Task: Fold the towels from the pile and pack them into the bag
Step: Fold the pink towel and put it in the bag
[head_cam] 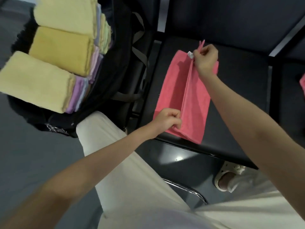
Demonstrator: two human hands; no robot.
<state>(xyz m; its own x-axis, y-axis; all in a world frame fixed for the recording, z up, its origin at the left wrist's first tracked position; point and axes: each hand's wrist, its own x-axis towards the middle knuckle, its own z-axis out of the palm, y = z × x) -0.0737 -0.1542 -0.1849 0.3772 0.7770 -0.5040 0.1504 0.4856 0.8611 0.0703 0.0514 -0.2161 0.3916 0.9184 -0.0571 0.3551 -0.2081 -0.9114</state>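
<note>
A pink towel (173,90) lies on a black chair seat (239,90), partly folded lengthwise with one long edge lifted. My left hand (168,121) pinches the near end of that raised edge. My right hand (206,59) pinches its far end, beside a small white label. To the left stands an open black bag (125,52) holding stacks of folded towels (62,47) in yellow, purple and pale green.
More pink cloth (302,85) shows at the right edge on a neighbouring seat. Black chair backs (231,15) rise behind the seat. My legs in pale trousers (132,171) and one sandalled foot (227,177) stand close against the seat's front edge, on grey floor.
</note>
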